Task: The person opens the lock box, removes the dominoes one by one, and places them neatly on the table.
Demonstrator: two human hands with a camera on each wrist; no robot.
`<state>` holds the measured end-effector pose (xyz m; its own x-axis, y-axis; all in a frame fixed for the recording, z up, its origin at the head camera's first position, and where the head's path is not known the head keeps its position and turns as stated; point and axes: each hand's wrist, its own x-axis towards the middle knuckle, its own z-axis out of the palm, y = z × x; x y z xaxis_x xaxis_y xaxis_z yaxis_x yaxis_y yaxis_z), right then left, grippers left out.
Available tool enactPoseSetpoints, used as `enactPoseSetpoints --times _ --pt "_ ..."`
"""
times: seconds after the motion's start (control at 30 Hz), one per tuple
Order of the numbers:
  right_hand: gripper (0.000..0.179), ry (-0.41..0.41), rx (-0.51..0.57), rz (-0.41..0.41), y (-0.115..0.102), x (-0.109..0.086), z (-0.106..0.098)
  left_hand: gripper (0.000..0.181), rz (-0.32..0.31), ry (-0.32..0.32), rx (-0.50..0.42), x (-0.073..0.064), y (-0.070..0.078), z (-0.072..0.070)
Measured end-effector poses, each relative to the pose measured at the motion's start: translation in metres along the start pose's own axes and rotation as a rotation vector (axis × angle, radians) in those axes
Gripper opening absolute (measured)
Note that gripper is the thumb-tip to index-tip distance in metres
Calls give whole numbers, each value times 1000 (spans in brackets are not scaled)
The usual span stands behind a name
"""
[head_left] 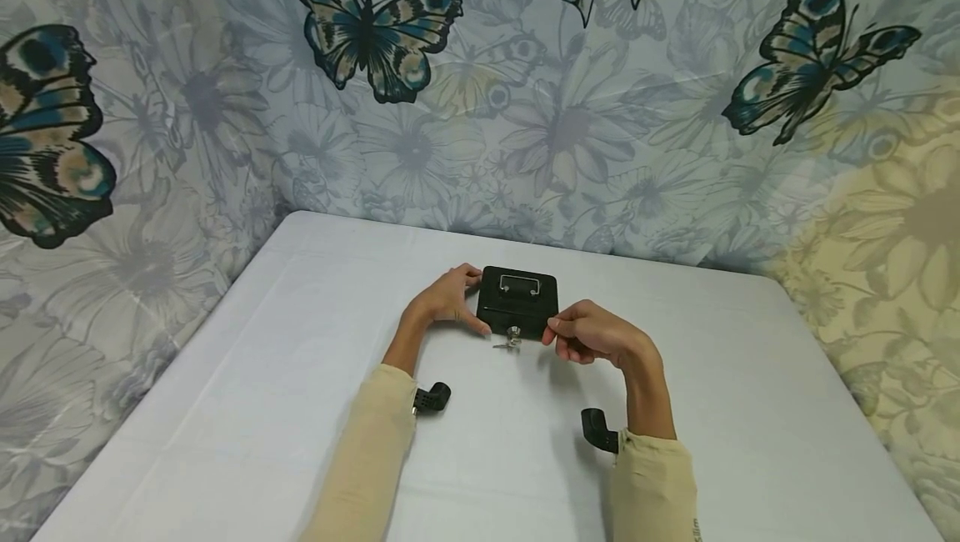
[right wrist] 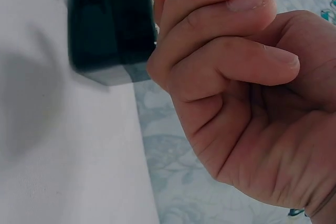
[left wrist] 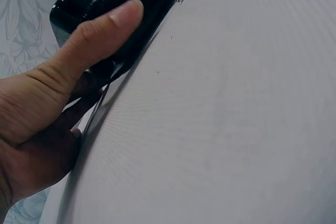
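A black cash box (head_left: 497, 306) with a silver handle (head_left: 519, 278) on its lid sits toward the far side of the table. A key (head_left: 513, 335) is in the front lock, and more keys hang by it. My left hand (head_left: 447, 298) grips the left side, its thumb (left wrist: 107, 30) across the front face and its other fingers behind, partly hidden. At the front right corner, my right hand (head_left: 596, 332) holds the box edge with thumb and index finger. The remaining fingers (right wrist: 231, 64) are curled toward the palm; the thumb's contact is hidden in the right wrist view.
A white cloth covers the table (head_left: 480, 442). Behind it and along both sides hangs patterned fabric (head_left: 562, 133) with butterflies and flowers. Black wrist cameras (head_left: 433, 398) stick out from both tan sleeves (head_left: 652, 484).
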<state>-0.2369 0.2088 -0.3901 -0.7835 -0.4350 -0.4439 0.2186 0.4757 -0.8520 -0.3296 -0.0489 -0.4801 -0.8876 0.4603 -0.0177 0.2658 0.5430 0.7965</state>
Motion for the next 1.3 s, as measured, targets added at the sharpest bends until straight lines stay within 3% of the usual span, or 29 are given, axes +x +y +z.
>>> enactPoseSetpoints --times 0.4,0.6,0.7,0.8,0.9,1.03,1.17,1.3 --pt "34 7 31 -21 -1 -3 -3 109 56 -1 47 0 3 0" --pt "35 24 58 -25 1 -5 -6 118 56 -46 151 -1 4 1" --pt "36 84 58 -59 2 -5 -9 118 51 -80 211 -3 6 -1" --pt "33 209 34 -119 3 -7 -13 119 56 -143 291 -8 6 -6" --pt "31 376 -42 -159 6 -10 -18 116 58 -190 350 -17 7 -15" --pt "32 548 -264 -142 12 -14 -24 108 57 -144 384 -30 13 -32" --pt "41 623 -563 -165 18 -13 -30 114 26 -69 442 -41 22 -49" --pt "56 657 -746 -209 22 -8 -32 123 -18 -76 460 -48 27 -57"
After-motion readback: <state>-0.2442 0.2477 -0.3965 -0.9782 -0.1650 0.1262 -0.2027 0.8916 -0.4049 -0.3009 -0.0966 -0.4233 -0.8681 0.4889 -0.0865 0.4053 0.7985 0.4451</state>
